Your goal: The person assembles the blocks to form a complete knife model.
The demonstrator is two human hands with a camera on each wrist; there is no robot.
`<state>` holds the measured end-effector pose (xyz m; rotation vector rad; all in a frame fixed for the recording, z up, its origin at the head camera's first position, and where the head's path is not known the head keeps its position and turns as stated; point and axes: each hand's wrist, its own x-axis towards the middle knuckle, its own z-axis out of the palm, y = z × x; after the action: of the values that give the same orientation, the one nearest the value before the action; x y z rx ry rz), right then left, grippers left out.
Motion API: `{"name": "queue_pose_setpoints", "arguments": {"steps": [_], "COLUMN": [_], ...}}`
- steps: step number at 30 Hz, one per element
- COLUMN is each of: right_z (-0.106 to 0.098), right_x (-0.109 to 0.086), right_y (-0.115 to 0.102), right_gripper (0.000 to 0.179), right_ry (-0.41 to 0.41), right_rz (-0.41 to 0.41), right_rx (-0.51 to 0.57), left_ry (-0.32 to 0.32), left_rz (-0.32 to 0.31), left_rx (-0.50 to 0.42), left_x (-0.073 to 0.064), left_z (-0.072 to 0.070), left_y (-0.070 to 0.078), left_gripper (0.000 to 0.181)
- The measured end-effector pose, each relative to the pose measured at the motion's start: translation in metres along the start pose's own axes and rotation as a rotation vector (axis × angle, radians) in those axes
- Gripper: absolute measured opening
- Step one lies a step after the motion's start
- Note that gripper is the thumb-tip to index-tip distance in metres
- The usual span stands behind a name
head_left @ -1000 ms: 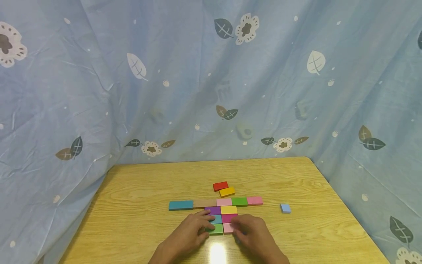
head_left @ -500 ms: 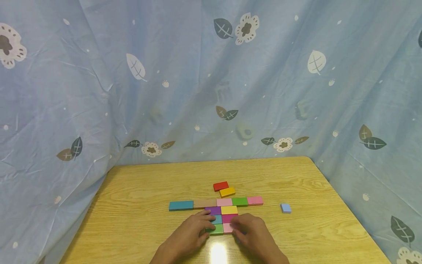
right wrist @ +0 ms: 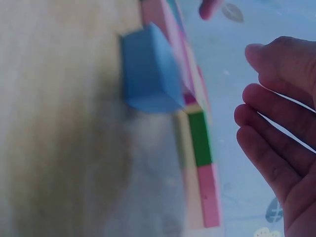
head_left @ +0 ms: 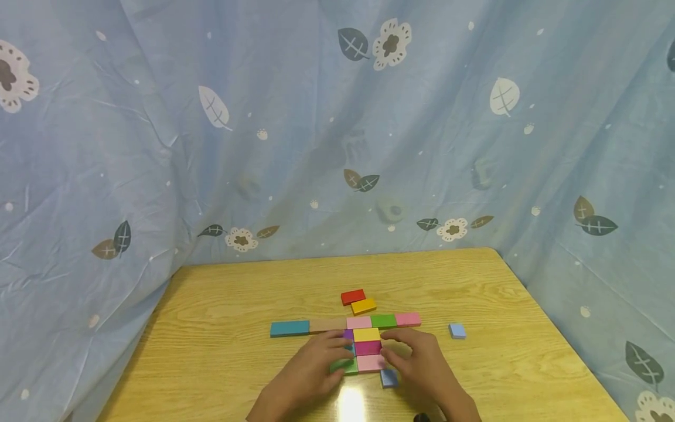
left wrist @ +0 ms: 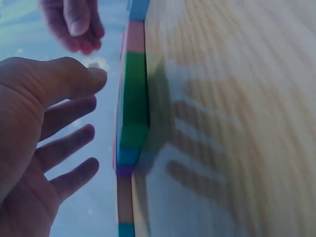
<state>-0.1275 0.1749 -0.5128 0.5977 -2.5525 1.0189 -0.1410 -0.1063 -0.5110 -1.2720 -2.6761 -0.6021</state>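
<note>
Several flat, coloured blocks lie side by side in two columns. Yellow (head_left: 366,334), magenta (head_left: 367,348) and pink (head_left: 371,363) blocks form the right column. My left hand (head_left: 311,366) hovers over the left column, partly hiding its purple (head_left: 348,334), blue and green (left wrist: 135,89) blocks. Its fingers are spread and hold nothing in the left wrist view. Beside the pink block's near right corner sits a small blue block (head_left: 389,378), large in the right wrist view. My right hand (head_left: 422,360) is just right of the columns, fingers loosely bent, gripping nothing.
Behind the columns runs a row of blocks: a long blue one (head_left: 289,329), tan (head_left: 328,325), pink, green (head_left: 384,322) and pink. Farther back lie a red block (head_left: 353,297) and an orange block (head_left: 364,306). Another small blue block (head_left: 457,331) is at right. A curtain (head_left: 295,129) surrounds the table.
My right hand has come off the small blue block and shifted right and up, uncovering it. My left hand has moved slightly right over the left column.
</note>
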Motion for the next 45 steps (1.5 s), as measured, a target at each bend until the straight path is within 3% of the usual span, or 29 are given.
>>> {"name": "queue_pose_setpoints", "arguments": {"steps": [3,7,16,21,34,45], "right_z": [-0.007,-0.012,-0.016,-0.017,-0.025,-0.028], "right_x": [0.004,0.010,0.017,0.022,0.052,0.083], "right_y": [0.003,0.009,0.015,0.017,0.027,0.041], "right_gripper": [0.027,0.027,0.026,0.025,0.020,0.024], "right_ry": [0.030,0.068,0.085,0.093,0.028,-0.071], "right_rz": [0.011,-0.023,-0.019,-0.042,-0.034,0.003], "right_rx": [-0.014,-0.011,0.002,-0.031,0.009,0.107], "left_ry": [-0.018,-0.066,-0.119,-0.163,-0.114,-0.123], "left_rz": [0.033,0.030,0.055,0.034,0.081,0.077], "left_rx": [0.022,0.027,0.045,0.052,0.045,0.016], "left_x": [0.008,0.016,0.024,0.026,0.031,0.032], "left_z": [0.001,0.003,0.008,0.007,0.009,0.010], "left_y": [0.005,0.010,0.014,0.015,0.016,0.016], "left_gripper": [0.026,0.022,0.020,0.024,0.021,0.022]}}
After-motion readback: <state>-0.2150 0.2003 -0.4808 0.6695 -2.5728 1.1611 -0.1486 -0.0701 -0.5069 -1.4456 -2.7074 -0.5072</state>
